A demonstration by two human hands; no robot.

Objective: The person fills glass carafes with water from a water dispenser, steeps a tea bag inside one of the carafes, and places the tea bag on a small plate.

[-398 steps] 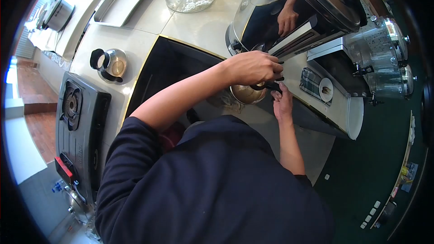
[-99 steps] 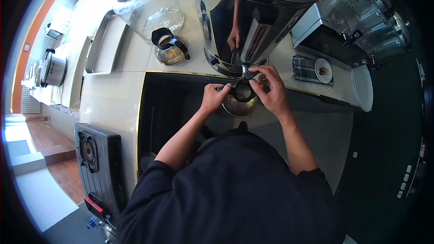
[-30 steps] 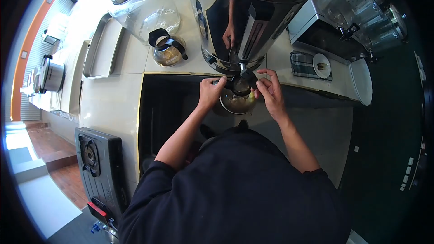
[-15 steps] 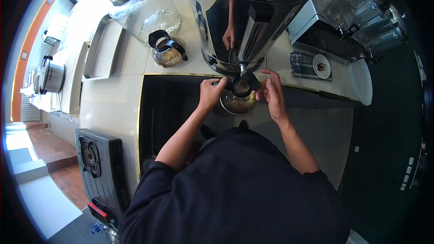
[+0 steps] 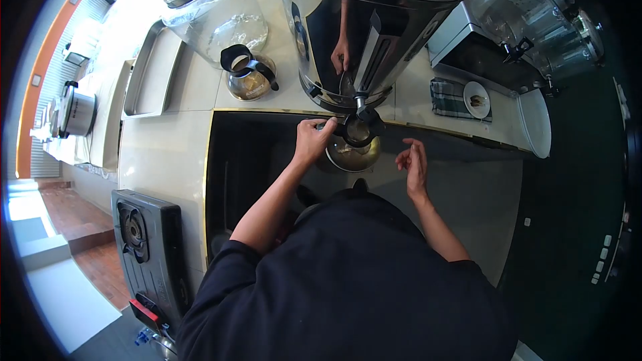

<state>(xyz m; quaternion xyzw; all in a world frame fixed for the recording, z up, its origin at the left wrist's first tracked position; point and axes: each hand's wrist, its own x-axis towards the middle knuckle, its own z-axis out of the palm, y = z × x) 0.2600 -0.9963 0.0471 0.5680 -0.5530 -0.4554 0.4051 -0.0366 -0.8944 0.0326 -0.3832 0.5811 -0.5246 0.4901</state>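
Note:
My left hand [image 5: 313,140] is closed on the black handle of a glass coffee pot [image 5: 351,158]. The pot's black-rimmed mouth sits right below the tap [image 5: 363,108] of a big stainless steel urn [image 5: 338,40], and its bowl hangs in front of the counter edge. Whether liquid is running from the tap I cannot make out. Off to the right of the pot, my right hand [image 5: 414,167] is in the air, touching nothing, its fingers loosely bent and partly apart.
A second glass coffee pot [image 5: 249,83] stands left of the urn, near a large glass jar [image 5: 231,23] and a metal tray [image 5: 152,70]. To the right lie a checked cloth [image 5: 447,97] and a small white plate [image 5: 477,100]. A gas stove [image 5: 150,247] is at lower left.
My right hand has drawn back from beside the tap and pot, moving right and down. My left hand and the pot stay almost where they were.

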